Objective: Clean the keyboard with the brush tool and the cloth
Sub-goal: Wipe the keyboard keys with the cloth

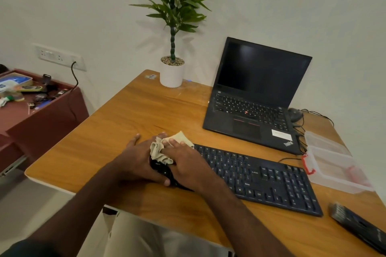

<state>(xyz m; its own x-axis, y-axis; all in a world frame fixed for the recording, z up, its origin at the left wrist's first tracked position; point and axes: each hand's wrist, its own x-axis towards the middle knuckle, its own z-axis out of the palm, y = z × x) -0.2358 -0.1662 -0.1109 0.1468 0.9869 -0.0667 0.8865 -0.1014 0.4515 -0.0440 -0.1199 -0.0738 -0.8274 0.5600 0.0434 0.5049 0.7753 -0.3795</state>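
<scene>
Now R hand [188, 160] fingers clamp cloth [167, 148] on keyboard [261, 179]; L hand [135, 160] fingers grip keyboard's end

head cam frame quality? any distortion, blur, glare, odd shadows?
Head view: wide-angle bending curves the table edges and tilts the plant; warm dim light; the brush tool at the lower right corner is smeared and soft; the plant casts a faint shadow on the wall; the laptop screen is dark with only a weak reflection; hands, cloth and keyboard are fairly sharp.
</scene>
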